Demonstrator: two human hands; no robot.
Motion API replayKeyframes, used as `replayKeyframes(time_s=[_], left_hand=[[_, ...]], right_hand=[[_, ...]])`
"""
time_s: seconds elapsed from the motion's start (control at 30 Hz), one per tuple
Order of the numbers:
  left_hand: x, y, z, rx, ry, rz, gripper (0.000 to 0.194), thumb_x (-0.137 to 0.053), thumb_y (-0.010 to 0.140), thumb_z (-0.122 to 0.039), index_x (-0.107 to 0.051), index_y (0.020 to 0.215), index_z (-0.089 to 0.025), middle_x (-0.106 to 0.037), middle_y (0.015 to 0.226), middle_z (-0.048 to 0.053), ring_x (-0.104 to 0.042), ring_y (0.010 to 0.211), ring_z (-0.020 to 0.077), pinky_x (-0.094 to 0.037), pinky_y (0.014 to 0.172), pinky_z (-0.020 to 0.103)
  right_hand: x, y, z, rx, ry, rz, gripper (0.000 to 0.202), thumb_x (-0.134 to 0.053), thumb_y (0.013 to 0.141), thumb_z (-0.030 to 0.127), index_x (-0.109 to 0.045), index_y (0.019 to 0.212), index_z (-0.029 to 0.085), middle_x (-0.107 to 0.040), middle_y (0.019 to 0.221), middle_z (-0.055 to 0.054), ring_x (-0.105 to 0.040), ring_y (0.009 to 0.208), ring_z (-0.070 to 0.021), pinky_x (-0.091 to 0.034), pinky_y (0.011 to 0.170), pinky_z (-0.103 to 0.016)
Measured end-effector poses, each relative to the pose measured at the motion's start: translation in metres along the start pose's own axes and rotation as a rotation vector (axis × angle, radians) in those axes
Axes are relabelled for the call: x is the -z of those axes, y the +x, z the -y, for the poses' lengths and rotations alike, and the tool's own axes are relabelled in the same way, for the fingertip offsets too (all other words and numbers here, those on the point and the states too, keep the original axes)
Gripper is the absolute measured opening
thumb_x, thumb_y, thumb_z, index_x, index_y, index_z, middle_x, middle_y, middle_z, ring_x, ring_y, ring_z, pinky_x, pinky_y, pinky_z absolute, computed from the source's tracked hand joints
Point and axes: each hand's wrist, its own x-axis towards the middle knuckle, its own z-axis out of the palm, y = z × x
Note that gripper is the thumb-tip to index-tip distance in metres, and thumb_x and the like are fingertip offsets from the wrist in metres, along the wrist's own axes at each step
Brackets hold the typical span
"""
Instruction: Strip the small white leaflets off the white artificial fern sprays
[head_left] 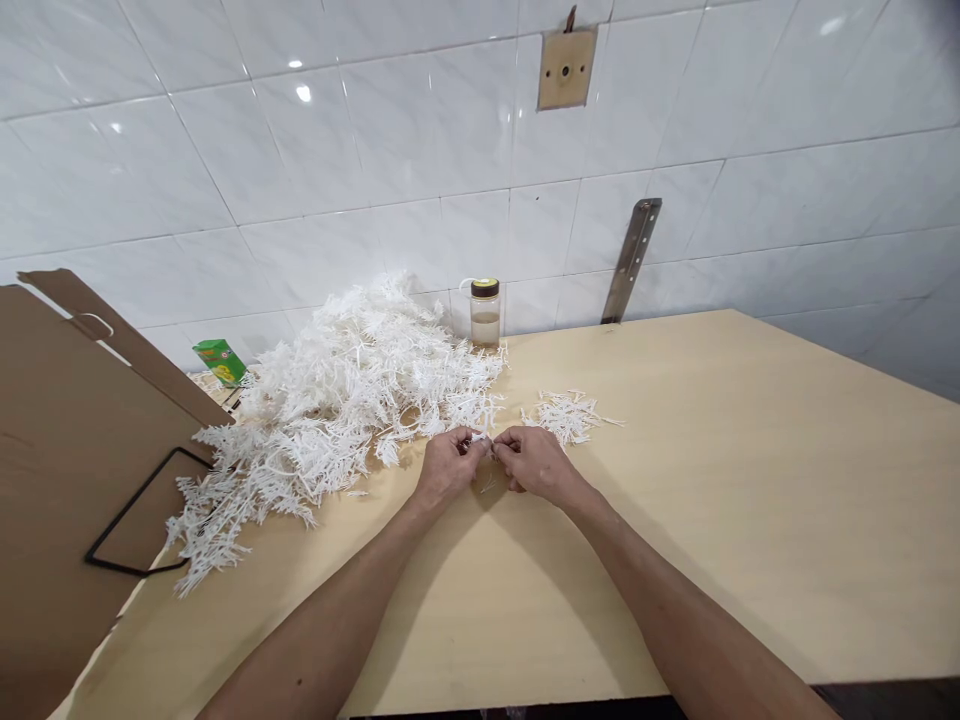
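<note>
My left hand (451, 464) is closed in a pinch on a small white plastic foliage sprig (478, 438), which shows between thumb and fingertips. Close against it, my right hand (537, 462) also pinches, its fingertips at the same sprig; what exactly they grip is mostly hidden. On the table below lies a tiny white fragment (488, 485). A large heap of white artificial foliage (360, 370) spreads to the left of my hands. Just behind my right hand is a small pile of loose white pieces (568, 415).
A lidded bottle (485, 318) of liquid stands by the tiled wall, with a metal bracket (632, 260) to its right. At left are a green carton (220, 362), a cardboard box (67, 480) and a black wire frame (97, 545). The wooden table (750, 500) extends right.
</note>
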Motion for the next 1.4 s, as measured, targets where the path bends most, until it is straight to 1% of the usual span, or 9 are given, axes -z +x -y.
replayKeyframes(time_s=[0.17,0.27,0.47,0.73,0.83,0.97,1.13,1.3,1.4], left_hand=[[0.0,0.002,0.001,-0.048,0.152,-0.077,0.035,-0.056,0.078,-0.041,-0.04,0.057,-0.019,-0.035,0.052,-0.006,-0.035,0.052,0.0091,-0.025,0.051,0.023],[0.0,0.001,0.0,-0.064,0.25,-0.093,0.038,-0.054,0.079,-0.04,-0.033,0.055,-0.02,-0.03,0.051,-0.006,-0.031,0.052,0.0096,-0.023,0.052,0.025],[-0.001,-0.002,-0.001,-0.085,0.334,-0.073,0.035,-0.052,0.08,-0.037,-0.033,0.055,-0.02,-0.034,0.052,-0.005,-0.033,0.053,0.0108,-0.022,0.054,0.026],[-0.004,0.0,0.002,-0.033,0.277,-0.094,0.033,-0.052,0.08,-0.038,-0.036,0.057,-0.02,-0.036,0.052,-0.005,-0.035,0.053,0.0107,-0.023,0.054,0.025],[-0.003,0.0,0.003,-0.009,0.312,-0.096,0.031,-0.052,0.081,-0.038,-0.038,0.059,-0.021,-0.039,0.053,-0.005,-0.038,0.054,0.0117,-0.026,0.055,0.025],[-0.002,0.001,0.002,0.016,0.417,-0.068,0.026,-0.05,0.084,-0.036,-0.043,0.064,-0.021,-0.047,0.059,-0.002,-0.043,0.058,0.0143,-0.03,0.057,0.027],[0.0,0.004,0.0,0.076,0.525,0.02,0.021,-0.047,0.086,-0.03,-0.047,0.068,-0.02,-0.056,0.067,0.003,-0.049,0.065,0.0174,-0.032,0.059,0.028],[0.002,0.009,0.0,0.112,0.432,0.035,0.021,-0.05,0.084,-0.025,-0.046,0.063,-0.02,-0.053,0.062,0.001,-0.047,0.062,0.0151,-0.03,0.056,0.026],[0.003,0.011,0.001,0.11,0.309,0.012,0.024,-0.053,0.08,-0.024,-0.044,0.059,-0.019,-0.047,0.057,-0.002,-0.043,0.058,0.0133,-0.027,0.054,0.025]], right_hand=[[-0.002,0.001,-0.001,-0.067,0.217,0.115,0.016,-0.055,0.082,0.033,-0.056,0.075,0.019,-0.059,0.061,0.002,-0.06,0.046,-0.0114,-0.037,0.036,-0.018],[-0.004,0.001,-0.001,-0.059,0.177,0.085,0.016,-0.055,0.082,0.033,-0.058,0.076,0.019,-0.059,0.06,0.002,-0.059,0.045,-0.0108,-0.039,0.04,-0.019],[-0.005,0.002,0.0,0.104,-0.193,-0.106,0.018,-0.052,0.084,0.027,-0.067,0.077,0.019,-0.066,0.063,0.0,-0.059,0.05,-0.0124,-0.044,0.057,-0.025],[-0.007,0.0,0.001,-0.014,-0.006,-0.041,0.021,-0.05,0.086,0.03,-0.067,0.081,0.019,-0.06,0.057,0.003,-0.059,0.043,-0.0128,-0.042,0.048,-0.023],[-0.009,-0.002,0.001,0.061,-0.078,-0.051,0.023,-0.049,0.087,0.029,-0.069,0.083,0.019,-0.062,0.059,0.002,-0.06,0.047,-0.0135,-0.043,0.052,-0.023],[-0.014,-0.001,-0.001,0.223,-0.267,-0.145,0.021,-0.05,0.087,0.023,-0.071,0.083,0.02,-0.07,0.073,-0.003,-0.064,0.068,-0.016,-0.042,0.065,-0.025],[-0.019,0.002,-0.007,0.282,-0.37,-0.149,0.021,-0.049,0.088,0.019,-0.069,0.083,0.018,-0.071,0.08,-0.005,-0.061,0.073,-0.0161,-0.039,0.068,-0.025],[-0.024,0.0,-0.005,0.353,-0.432,-0.174,0.021,-0.046,0.091,0.017,-0.064,0.081,0.017,-0.068,0.084,-0.006,-0.058,0.076,-0.0159,-0.038,0.071,-0.026],[-0.024,0.001,-0.001,0.298,-0.448,-0.225,0.021,-0.044,0.091,0.017,-0.062,0.08,0.016,-0.067,0.082,-0.006,-0.058,0.077,-0.0168,-0.038,0.071,-0.027]])
